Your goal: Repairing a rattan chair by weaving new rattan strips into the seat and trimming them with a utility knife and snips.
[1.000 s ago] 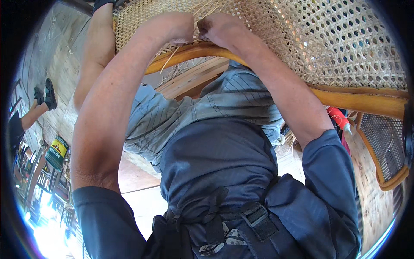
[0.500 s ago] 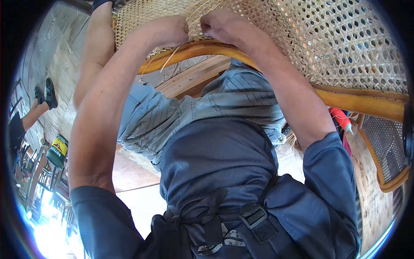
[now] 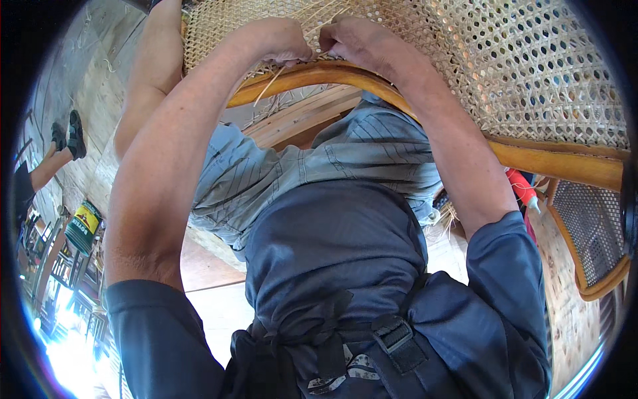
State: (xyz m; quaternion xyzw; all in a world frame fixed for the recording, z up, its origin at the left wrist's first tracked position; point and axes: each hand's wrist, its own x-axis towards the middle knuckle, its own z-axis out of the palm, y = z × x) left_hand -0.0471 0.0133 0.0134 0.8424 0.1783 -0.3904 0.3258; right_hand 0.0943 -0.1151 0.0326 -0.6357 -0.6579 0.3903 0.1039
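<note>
Woven cane webbing spans a curved, yellow-brown wooden frame in front of me. My left hand is closed at the webbing's near edge, just above the rail. A thin cane strand comes out beneath its fingers and hangs over the wood. Close beside it on the right, my right hand is curled with fingertips pinched at the same edge; what they hold is hidden. Several loose strands fan out over the webbing beyond the gap between the hands.
Wooden boards lie beneath the frame. At right are a red bottle with a pale nozzle and another wood-framed cane panel. A green and yellow can stands at left. Another person's leg is close by, with shod feet farther left.
My left hand has shifted right, toward the right hand, and the loose strand below it has moved along. My right hand has also moved slightly right in view.
</note>
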